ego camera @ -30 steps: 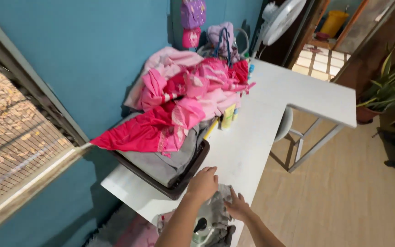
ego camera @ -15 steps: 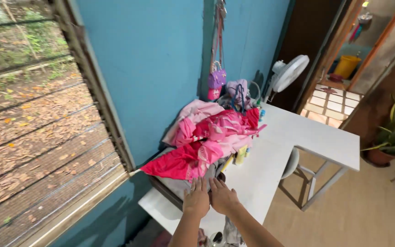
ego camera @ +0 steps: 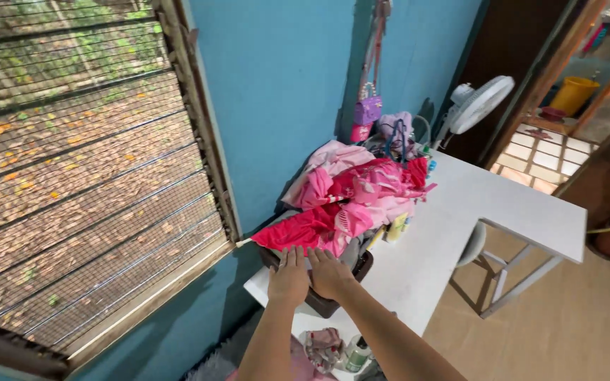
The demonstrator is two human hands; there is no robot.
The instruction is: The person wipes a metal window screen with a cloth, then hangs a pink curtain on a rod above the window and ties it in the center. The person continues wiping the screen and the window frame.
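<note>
Left hand (ego camera: 289, 277) and right hand (ego camera: 330, 273): side by side, palms down, fingers spread flat, pressed on the near rim of the dark laundry basket (ego camera: 326, 302); nothing clamped. Directly beyond the fingertips: heap of pink clothes (ego camera: 351, 201) piled in the basket. Under the basket: white table (ego camera: 460, 212). Far beyond the pile: white fan (ego camera: 478, 106). Left of the hands: blue wall (ego camera: 277, 92), screened window (ego camera: 79, 169).

Clothes pile (ego camera: 351, 201) blocks the wall side; table (ego camera: 503, 208) right lies open
</note>
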